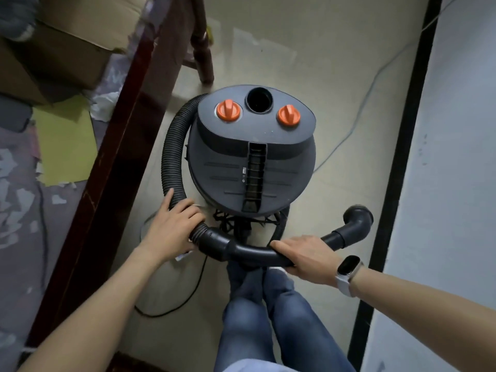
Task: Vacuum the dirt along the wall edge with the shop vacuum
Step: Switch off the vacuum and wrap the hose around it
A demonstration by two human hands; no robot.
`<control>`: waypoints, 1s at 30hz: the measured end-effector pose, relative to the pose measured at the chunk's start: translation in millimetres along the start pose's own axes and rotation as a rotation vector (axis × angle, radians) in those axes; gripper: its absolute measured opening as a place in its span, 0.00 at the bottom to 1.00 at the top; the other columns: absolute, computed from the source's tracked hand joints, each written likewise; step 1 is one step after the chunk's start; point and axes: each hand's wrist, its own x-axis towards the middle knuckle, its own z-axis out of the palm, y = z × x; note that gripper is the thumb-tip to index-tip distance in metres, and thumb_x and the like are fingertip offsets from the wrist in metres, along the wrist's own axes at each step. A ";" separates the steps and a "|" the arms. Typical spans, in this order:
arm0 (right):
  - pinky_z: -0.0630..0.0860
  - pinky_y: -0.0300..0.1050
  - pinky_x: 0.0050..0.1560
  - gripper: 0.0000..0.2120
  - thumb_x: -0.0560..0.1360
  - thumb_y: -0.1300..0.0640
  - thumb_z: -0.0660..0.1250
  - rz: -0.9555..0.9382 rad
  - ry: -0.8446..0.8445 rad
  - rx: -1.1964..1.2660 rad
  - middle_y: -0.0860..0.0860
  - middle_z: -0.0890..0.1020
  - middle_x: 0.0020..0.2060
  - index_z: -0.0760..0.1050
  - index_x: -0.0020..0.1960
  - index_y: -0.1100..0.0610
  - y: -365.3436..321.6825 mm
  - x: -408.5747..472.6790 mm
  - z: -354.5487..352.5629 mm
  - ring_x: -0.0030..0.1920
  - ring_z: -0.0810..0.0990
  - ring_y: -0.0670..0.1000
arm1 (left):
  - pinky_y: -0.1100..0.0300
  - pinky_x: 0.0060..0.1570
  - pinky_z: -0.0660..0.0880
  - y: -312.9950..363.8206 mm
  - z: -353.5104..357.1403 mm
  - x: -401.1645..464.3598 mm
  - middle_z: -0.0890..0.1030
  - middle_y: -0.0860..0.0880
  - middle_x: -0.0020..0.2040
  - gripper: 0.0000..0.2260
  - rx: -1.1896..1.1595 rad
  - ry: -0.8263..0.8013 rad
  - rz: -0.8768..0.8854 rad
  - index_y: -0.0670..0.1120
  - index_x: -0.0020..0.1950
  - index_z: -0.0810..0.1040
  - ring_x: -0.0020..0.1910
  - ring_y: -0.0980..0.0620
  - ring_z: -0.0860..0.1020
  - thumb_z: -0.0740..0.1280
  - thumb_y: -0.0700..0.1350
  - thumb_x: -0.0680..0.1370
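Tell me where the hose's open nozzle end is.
The black elbow nozzle end is lower right in the head view, past the right hand, near the black baseboard.

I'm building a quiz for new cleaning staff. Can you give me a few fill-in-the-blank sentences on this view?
1. The grey round shop vacuum carries two ____ knobs on top.
2. The left hand grips the black ____ hose.
3. The right hand holds the smooth black curved wand, and its wrist wears a ____.
4. The wand's open nozzle end points toward the ____ baseboard strip.

Missing: orange; ribbed; watch; black
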 end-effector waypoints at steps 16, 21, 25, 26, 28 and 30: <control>0.76 0.49 0.46 0.16 0.74 0.49 0.65 -0.105 -0.185 0.026 0.56 0.81 0.47 0.66 0.57 0.56 -31.9 -60.0 55.5 0.45 0.80 0.60 | 0.54 0.45 0.67 191.7 41.9 -93.3 0.78 0.50 0.32 0.23 -0.140 0.021 -0.180 0.47 0.35 0.78 0.34 0.48 0.77 0.62 0.67 0.63; 0.77 0.51 0.43 0.15 0.73 0.51 0.65 0.018 -0.188 0.097 0.55 0.80 0.45 0.65 0.54 0.54 -19.7 -110.7 85.8 0.43 0.80 0.59 | 0.53 0.58 0.63 171.2 49.7 -73.3 0.79 0.52 0.35 0.10 -0.012 0.026 0.052 0.50 0.39 0.78 0.40 0.48 0.80 0.64 0.54 0.64; 0.71 0.45 0.41 0.13 0.75 0.54 0.62 0.159 -0.192 0.079 0.53 0.81 0.48 0.65 0.57 0.54 15.3 -146.3 75.2 0.47 0.80 0.57 | 0.42 0.65 0.58 131.9 35.3 -33.3 0.80 0.48 0.43 0.12 0.153 0.097 -0.013 0.48 0.45 0.79 0.52 0.46 0.79 0.71 0.42 0.62; 0.72 0.46 0.42 0.13 0.75 0.54 0.62 0.185 -0.195 0.070 0.53 0.81 0.48 0.66 0.58 0.54 23.1 -151.0 68.6 0.47 0.80 0.57 | 0.41 0.65 0.57 127.3 27.4 -24.0 0.81 0.47 0.43 0.16 0.155 0.068 -0.047 0.47 0.44 0.79 0.51 0.44 0.79 0.75 0.42 0.59; 0.74 0.46 0.44 0.12 0.75 0.55 0.62 0.213 -0.194 0.049 0.52 0.80 0.48 0.66 0.57 0.54 37.8 -154.0 53.9 0.46 0.79 0.55 | 0.42 0.65 0.60 127.1 17.8 -12.7 0.80 0.47 0.41 0.16 0.119 0.039 -0.082 0.45 0.42 0.78 0.47 0.43 0.79 0.76 0.43 0.57; 0.73 0.46 0.46 0.11 0.76 0.55 0.62 0.209 -0.199 0.001 0.52 0.80 0.48 0.66 0.56 0.53 51.2 -150.2 38.7 0.47 0.79 0.54 | 0.46 0.60 0.67 136.0 15.3 -17.6 0.79 0.46 0.37 0.14 0.078 0.060 -0.102 0.44 0.40 0.78 0.42 0.42 0.79 0.73 0.46 0.57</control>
